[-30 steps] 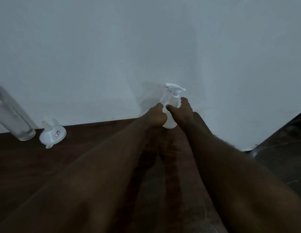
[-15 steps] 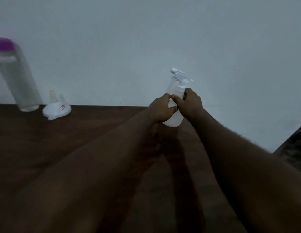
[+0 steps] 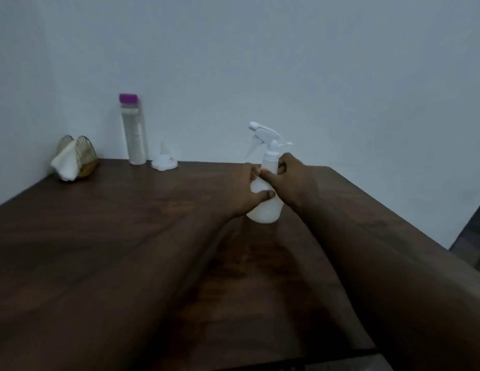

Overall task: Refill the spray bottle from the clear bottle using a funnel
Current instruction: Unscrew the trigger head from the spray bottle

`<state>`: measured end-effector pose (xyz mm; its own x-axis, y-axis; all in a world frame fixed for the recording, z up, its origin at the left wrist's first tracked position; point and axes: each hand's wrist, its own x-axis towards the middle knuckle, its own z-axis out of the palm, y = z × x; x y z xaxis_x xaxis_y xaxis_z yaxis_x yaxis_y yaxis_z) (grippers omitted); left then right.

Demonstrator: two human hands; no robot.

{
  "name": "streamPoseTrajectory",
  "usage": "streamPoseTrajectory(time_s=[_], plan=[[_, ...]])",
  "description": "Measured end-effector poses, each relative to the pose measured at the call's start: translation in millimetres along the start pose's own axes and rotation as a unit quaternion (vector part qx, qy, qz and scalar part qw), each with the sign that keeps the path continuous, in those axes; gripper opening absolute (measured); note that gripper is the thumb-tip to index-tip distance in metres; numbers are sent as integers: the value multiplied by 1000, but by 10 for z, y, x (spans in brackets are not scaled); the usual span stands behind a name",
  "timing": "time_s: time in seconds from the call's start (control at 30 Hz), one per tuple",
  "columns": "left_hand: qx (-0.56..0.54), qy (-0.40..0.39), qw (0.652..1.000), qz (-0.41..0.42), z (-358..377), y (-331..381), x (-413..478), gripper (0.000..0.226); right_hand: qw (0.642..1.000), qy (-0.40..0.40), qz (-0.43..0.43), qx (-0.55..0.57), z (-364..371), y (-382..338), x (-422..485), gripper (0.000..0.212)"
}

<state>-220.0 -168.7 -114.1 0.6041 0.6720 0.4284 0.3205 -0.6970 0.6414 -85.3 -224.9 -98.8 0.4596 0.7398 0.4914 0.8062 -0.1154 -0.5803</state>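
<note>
Nearest me, two bare forearms reach out over the dark wooden table (image 3: 126, 223), coming together towards its far right part. The left hand (image 3: 241, 188) grips the body of the white spray bottle (image 3: 265, 207), thumb laid across the front and fingers curled round the far side. The right hand (image 3: 295, 180) is wrapped round the bottle's neck just below the trigger head, its fingers closed tight on it and meeting the left hand's. The bottle is about upright with its nozzle pointing left; I cannot tell whether its base rests on the wood or sits just above it.

Further back, at the table's far edge by the wall, a white funnel (image 3: 164, 163) sits mouth down, spout up. Just beside it on the left stands the tall clear bottle (image 3: 134, 135), purple cap on. In the far left corner is a wire napkin holder (image 3: 85, 153) with a white napkin (image 3: 66, 164) tucked in.
</note>
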Motion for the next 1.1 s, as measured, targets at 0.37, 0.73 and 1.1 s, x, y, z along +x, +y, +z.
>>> streamPoseTrajectory(time_s=[0.37, 0.73, 1.1], plan=[[-88, 61, 994, -32, -10, -69, -479, 61, 993, 113, -7, -15, 143, -346, -518, 46], [-151, 60, 986, -45, -11, -273, -591, 59, 993, 53, -22, 100, 207, -269, -625, 42], [-206, 85, 972, -77, 5, -234, -575, 91, 883, 93, 172, 428, -167, -265, -480, 13]])
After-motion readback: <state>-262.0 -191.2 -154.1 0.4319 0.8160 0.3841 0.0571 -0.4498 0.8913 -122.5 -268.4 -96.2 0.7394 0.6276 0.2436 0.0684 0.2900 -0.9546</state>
